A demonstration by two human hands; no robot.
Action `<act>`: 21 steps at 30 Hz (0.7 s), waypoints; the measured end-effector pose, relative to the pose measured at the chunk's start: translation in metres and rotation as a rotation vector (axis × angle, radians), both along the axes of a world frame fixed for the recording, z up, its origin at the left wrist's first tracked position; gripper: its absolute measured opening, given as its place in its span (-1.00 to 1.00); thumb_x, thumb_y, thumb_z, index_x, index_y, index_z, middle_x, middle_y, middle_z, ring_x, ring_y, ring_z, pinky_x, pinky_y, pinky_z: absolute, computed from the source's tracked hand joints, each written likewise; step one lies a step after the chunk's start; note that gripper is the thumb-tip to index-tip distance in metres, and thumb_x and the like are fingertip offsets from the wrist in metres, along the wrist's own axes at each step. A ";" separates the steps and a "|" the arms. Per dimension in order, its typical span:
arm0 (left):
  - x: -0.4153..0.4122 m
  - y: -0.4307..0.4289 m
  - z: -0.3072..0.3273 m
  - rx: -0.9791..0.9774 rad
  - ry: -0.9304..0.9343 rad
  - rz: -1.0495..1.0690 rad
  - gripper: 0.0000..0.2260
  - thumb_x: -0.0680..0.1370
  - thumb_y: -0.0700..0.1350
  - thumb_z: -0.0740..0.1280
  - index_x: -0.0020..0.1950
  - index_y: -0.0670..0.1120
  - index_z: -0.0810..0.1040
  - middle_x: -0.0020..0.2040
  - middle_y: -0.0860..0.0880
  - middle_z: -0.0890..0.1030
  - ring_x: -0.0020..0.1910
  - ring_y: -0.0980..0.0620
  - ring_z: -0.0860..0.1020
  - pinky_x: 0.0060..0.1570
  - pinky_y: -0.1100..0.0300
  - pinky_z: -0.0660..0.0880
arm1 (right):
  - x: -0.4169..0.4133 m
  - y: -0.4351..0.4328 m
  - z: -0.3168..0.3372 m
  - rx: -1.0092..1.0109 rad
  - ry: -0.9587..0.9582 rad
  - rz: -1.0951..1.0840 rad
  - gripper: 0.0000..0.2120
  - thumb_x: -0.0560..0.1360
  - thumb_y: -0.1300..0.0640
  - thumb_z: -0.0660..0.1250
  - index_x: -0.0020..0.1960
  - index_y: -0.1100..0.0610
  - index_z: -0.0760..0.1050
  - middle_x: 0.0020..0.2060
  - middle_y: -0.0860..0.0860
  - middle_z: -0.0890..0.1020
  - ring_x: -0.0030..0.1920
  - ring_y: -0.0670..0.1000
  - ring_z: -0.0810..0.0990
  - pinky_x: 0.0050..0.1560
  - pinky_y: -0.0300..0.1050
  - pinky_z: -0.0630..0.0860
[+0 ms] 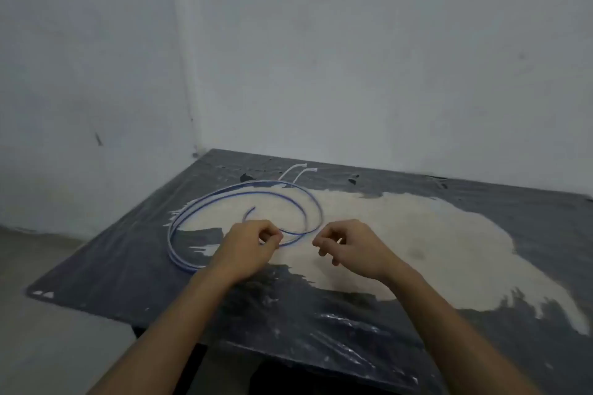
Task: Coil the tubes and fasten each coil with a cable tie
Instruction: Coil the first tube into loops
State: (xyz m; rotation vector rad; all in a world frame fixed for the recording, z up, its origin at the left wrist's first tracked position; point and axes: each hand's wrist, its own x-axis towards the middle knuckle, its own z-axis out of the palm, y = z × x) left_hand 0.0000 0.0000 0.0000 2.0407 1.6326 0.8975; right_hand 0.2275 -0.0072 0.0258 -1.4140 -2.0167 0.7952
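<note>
left hand [248, 245] is curling its fingers in, and the thumb and fingertips are pinching the near side of the tube [266, 182] where the loop is passing right under them. right hand [353, 248] is hovering just beside it, a small gap between the two. its fingers are curling loosely with thumb and index close together, but honestly i cannot tell whether it's gripping anything thin or just hanging there with nothing in it. both bare forearms are coming in from the bottom edge.

the tube is white with blue lines. it's lying in a loose, wide coil on the tabletop [128, 282], mostly left of and behind the left hand. two strands are running side by side round the left part of the loop, and one free end is curling inside the loop just behind the left hand.

two white cable ties [305, 171] are lying at the far rim of the coil, near the back of the tabletop, side by side.

the tabletop is dark, with a big pale worn patch [417, 234] spreading out under the hands and off to the right, and some shiny clear film [337, 321] is wrinkling along the near edge. it's sitting in a corner of plain pale walls [353, 58], with grey floor [48, 266] showing on the left.
</note>
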 end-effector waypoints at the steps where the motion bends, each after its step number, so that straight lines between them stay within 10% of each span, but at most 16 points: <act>1: -0.004 0.007 -0.001 0.016 -0.004 0.047 -0.91 0.55 -0.02 0.33 -0.08 0.10 0.64 -0.15 0.17 0.66 -0.13 0.22 0.58 -0.05 0.16 0.57 | -0.005 0.010 -0.003 0.026 -0.019 0.004 -0.85 0.58 0.08 0.33 -0.05 0.09 0.67 -0.22 -0.07 0.71 -0.33 -0.22 0.59 -0.22 -0.29 0.51; 9: -0.038 0.047 0.009 -0.305 0.406 0.265 -0.70 0.44 0.29 0.35 -0.14 0.06 0.55 -0.17 0.08 0.62 -0.15 0.02 0.57 -0.17 0.11 0.50 | -0.047 0.089 -0.001 0.082 -0.053 0.071 -0.85 0.57 0.12 0.32 -0.04 0.07 0.67 -0.23 -0.15 0.68 -0.26 -0.28 0.56 -0.28 -0.46 0.38; 21: -0.040 0.063 0.029 -0.424 0.143 0.230 -0.82 0.58 0.00 0.26 -0.15 -0.03 0.55 -0.25 0.06 0.66 -0.21 0.02 0.62 -0.22 0.12 0.52 | -0.084 0.118 -0.007 0.203 -0.111 0.180 -0.80 0.55 0.14 0.37 0.17 0.03 0.59 0.11 -0.04 0.63 -0.10 -0.13 0.53 -0.10 -0.32 0.40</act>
